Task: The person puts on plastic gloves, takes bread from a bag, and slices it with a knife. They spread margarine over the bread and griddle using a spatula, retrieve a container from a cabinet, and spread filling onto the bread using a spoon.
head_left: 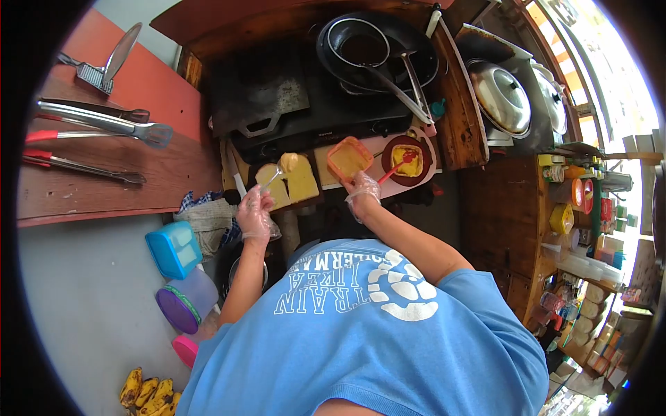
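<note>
My left hand [255, 210], in a clear plastic glove, is closed on the handle of a metal spoon [276, 173]. A pale yellow dollop [288, 162] sits at the spoon's end, over two slices of bread [302, 180] lying side by side on a dark board. My right hand [363, 195], also gloved, grips the near edge of an orange square container [349, 158] with a pale yellow layer inside. Right of it, a red spatula [397, 167] rests in a yellow container [408, 160] on a dark red round plate or lid [423, 177].
Behind the bread are a black stove [326, 118], a flat griddle [260, 90] and a large wok [427, 59] holding a smaller pan [359, 41]. A knife [237, 173] lies left of the bread. Tongs [90, 166] lie at far left, lidded pots [498, 97] at right.
</note>
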`<state>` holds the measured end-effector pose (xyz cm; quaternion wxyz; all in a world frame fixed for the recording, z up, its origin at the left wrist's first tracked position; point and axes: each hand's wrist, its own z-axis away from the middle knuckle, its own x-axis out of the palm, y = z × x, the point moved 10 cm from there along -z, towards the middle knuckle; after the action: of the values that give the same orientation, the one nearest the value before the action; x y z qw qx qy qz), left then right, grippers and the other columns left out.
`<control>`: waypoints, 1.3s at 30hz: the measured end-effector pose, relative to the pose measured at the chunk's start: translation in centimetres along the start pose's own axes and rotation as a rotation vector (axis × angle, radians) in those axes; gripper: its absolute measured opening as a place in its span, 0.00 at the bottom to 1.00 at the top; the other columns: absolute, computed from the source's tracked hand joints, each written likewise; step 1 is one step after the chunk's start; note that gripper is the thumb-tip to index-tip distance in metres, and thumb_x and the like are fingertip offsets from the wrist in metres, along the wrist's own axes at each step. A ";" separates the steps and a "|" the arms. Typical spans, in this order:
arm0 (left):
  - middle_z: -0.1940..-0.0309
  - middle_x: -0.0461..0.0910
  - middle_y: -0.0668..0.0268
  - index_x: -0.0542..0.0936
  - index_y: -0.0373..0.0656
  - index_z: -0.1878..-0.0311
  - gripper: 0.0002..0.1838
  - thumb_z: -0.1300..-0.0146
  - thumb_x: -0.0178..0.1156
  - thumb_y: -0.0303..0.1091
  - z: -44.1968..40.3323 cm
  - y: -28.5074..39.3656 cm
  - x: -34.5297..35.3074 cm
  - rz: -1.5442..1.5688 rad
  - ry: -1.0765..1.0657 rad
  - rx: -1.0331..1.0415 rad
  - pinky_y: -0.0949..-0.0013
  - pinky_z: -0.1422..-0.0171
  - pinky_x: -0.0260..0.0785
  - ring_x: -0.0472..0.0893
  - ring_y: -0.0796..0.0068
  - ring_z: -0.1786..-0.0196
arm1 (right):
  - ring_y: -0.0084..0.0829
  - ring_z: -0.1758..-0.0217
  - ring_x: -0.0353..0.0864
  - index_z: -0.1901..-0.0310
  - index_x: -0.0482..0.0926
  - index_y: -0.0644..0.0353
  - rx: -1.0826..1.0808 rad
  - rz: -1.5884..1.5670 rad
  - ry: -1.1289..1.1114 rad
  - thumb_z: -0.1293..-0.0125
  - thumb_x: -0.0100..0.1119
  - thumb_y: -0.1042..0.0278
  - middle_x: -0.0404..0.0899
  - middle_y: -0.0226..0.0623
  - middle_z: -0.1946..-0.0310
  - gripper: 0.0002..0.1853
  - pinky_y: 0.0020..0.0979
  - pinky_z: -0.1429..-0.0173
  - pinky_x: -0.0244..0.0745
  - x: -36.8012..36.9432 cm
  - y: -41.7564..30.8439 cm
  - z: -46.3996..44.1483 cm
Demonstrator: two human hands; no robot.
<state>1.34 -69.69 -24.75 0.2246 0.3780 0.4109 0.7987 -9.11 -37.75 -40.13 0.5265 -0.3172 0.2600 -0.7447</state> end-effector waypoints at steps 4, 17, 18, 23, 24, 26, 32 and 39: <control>0.65 0.87 0.57 0.84 0.36 0.49 0.12 0.26 0.61 0.34 0.0 -0.2 -1.4 -0.405 0.052 0.197 0.67 0.57 0.81 0.86 0.71 0.68 | 0.40 0.58 0.83 0.59 0.78 0.68 0.009 -0.109 0.173 0.35 0.62 0.73 0.79 0.47 0.59 0.08 0.37 0.54 0.80 0.7 -2.8 1.9; 0.65 0.88 0.55 0.87 0.40 0.56 0.09 0.38 0.64 0.21 4.4 1.2 5.0 -1.145 -0.273 0.950 0.57 0.56 0.80 0.88 0.53 0.62 | 0.33 0.57 0.83 0.61 0.77 0.67 0.008 -0.552 0.268 0.36 0.61 0.75 0.79 0.41 0.60 0.05 0.32 0.49 0.82 1.5 -1.9 2.3; 0.65 0.88 0.55 0.87 0.40 0.56 0.09 0.38 0.64 0.21 4.4 1.2 5.1 -1.144 -0.276 0.949 0.57 0.56 0.80 0.88 0.53 0.62 | 0.33 0.57 0.83 0.61 0.77 0.67 0.008 -0.552 0.271 0.36 0.61 0.75 0.79 0.41 0.60 0.05 0.32 0.49 0.82 1.0 -1.3 2.3; 0.64 0.88 0.53 0.87 0.40 0.58 0.07 0.38 0.63 0.23 3.5 1.5 5.5 -1.180 -0.249 0.928 0.55 0.55 0.80 0.87 0.51 0.61 | 0.29 0.65 0.79 0.63 0.76 0.64 -0.054 -0.433 0.250 0.36 0.63 0.71 0.77 0.37 0.65 0.06 0.31 0.58 0.79 1.6 -2.4 2.7; 0.64 0.88 0.53 0.87 0.40 0.58 0.07 0.38 0.63 0.23 3.4 1.7 5.5 -1.180 -0.250 0.929 0.55 0.55 0.80 0.87 0.51 0.61 | 0.29 0.65 0.79 0.63 0.76 0.64 -0.054 -0.435 0.250 0.36 0.63 0.71 0.77 0.37 0.65 0.06 0.31 0.58 0.79 1.5 -2.7 3.0; 0.64 0.87 0.51 0.87 0.41 0.60 0.06 0.37 0.63 0.29 1.8 1.5 4.4 -1.346 -0.139 0.747 0.53 0.54 0.79 0.86 0.48 0.61 | 0.27 0.68 0.76 0.66 0.76 0.64 0.017 -0.369 0.203 0.36 0.64 0.69 0.76 0.35 0.70 0.08 0.32 0.63 0.73 1.3 -2.4 3.1; 0.67 0.85 0.50 0.85 0.41 0.67 0.07 0.39 0.59 0.31 -1.8 -0.4 4.6 -1.737 -0.233 0.473 0.50 0.57 0.79 0.86 0.46 0.62 | 0.31 0.64 0.79 0.61 0.80 0.57 0.223 -0.056 0.065 0.34 0.65 0.62 0.77 0.35 0.70 0.09 0.33 0.55 0.78 1.8 -3.1 7.3; 0.72 0.85 0.54 0.85 0.43 0.70 0.06 0.43 0.59 0.31 -2.4 0.0 7.9 -1.911 -0.295 0.825 0.51 0.62 0.77 0.86 0.54 0.67 | 0.49 0.37 0.79 0.34 0.76 0.58 -0.197 1.192 -0.534 0.37 0.62 0.52 0.79 0.51 0.38 0.31 0.41 0.31 0.71 7.6 -4.1 10.9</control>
<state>-5.34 -65.57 -22.33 0.6629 0.0374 0.7470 0.0336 -5.35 -44.27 -28.45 0.8636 -0.3394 0.3183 -0.1940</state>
